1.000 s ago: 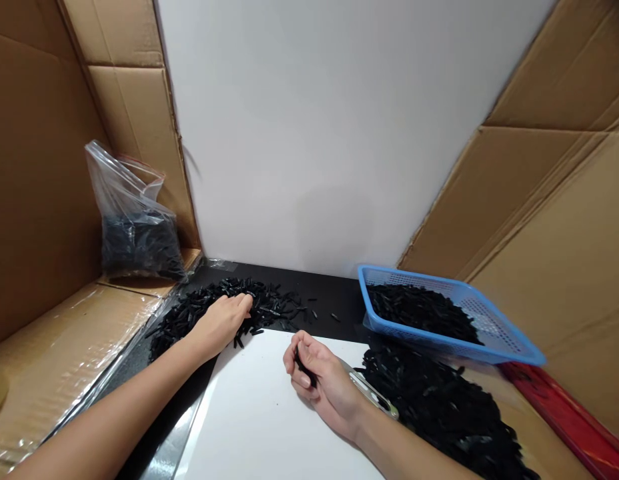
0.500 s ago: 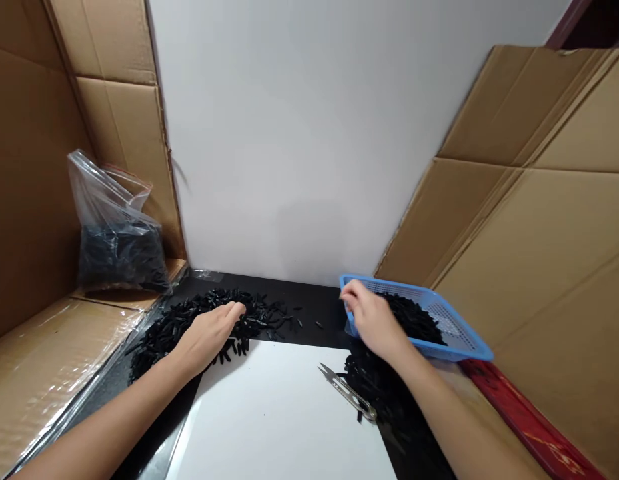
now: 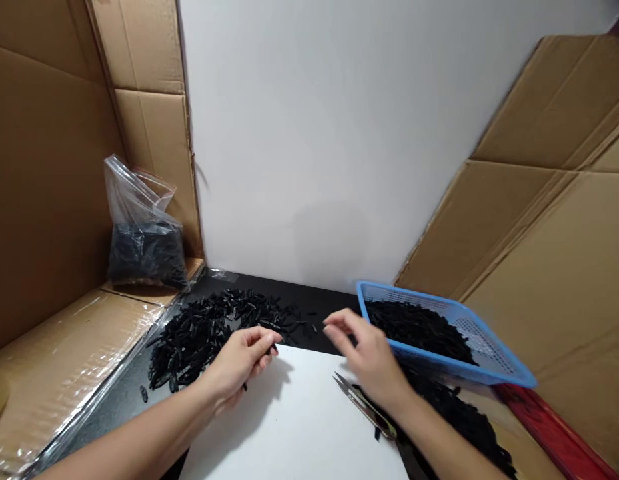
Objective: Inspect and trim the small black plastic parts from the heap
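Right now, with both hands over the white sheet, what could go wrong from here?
The snips lie blades open just under the right hand, so a careless reach might nick a finger. The left hand pinches a small black piece by its end; it could slip into the loose pile. The blue basket sits tilted and may tip.

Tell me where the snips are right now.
In the head view the snips lie on the white sheet, right of centre, just under the right hand and at the edge of the black pile below the blue basket.
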Demonstrator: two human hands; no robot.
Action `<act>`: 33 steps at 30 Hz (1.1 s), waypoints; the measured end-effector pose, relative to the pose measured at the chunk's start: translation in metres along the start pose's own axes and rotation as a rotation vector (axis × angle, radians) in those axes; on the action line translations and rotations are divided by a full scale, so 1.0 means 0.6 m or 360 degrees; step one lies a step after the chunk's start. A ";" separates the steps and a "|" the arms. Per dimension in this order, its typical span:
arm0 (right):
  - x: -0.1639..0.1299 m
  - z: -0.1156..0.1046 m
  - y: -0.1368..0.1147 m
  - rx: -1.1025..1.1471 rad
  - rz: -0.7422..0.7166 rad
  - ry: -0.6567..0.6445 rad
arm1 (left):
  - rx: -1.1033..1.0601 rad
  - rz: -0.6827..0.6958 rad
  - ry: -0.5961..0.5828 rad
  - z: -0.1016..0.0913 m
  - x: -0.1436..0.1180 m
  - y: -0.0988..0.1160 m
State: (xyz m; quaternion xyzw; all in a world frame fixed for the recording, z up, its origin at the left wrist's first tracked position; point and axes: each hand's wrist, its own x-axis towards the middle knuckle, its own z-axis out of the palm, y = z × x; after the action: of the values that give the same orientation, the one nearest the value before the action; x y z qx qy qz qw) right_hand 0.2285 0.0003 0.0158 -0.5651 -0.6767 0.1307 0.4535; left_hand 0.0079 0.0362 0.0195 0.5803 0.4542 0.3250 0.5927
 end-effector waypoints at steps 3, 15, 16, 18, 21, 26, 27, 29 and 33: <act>-0.038 0.073 -0.049 0.0557 0.0125 -0.0255 | -0.0356 -0.0201 0.0027 0.018 -0.016 -0.020; -0.061 0.117 -0.028 0.1040 0.0542 -0.0142 | -0.0313 -0.0024 0.0014 0.017 -0.015 -0.031; -0.062 0.117 -0.028 0.1071 0.0551 -0.0153 | -0.0285 -0.0002 -0.0005 0.016 -0.016 -0.031; -0.063 0.118 -0.028 0.1096 0.0547 -0.0139 | -0.0242 0.0042 -0.0044 0.015 -0.016 -0.032; -0.062 0.119 -0.026 0.1111 0.0553 -0.0086 | -0.0182 0.0122 -0.0055 0.014 -0.019 -0.033; -0.062 0.118 -0.022 0.1203 0.0547 -0.0072 | -0.0071 0.0258 -0.0037 0.015 -0.026 -0.030; -0.062 0.118 -0.023 0.1222 0.0545 -0.0072 | -0.0049 0.0283 -0.0040 0.015 -0.028 -0.029; -0.063 0.117 -0.024 0.1241 0.0558 -0.0065 | -0.0008 0.0316 -0.0041 0.016 -0.029 -0.028; -0.062 0.115 -0.026 0.1249 0.0629 -0.0031 | -0.0049 0.0250 -0.0049 0.016 -0.024 -0.031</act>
State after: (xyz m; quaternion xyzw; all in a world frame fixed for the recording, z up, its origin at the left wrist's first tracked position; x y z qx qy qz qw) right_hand 0.1642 -0.0146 -0.0293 -0.4674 -0.4588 0.4676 0.5937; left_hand 0.0088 0.0171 0.0024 0.6099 0.3930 0.3684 0.5813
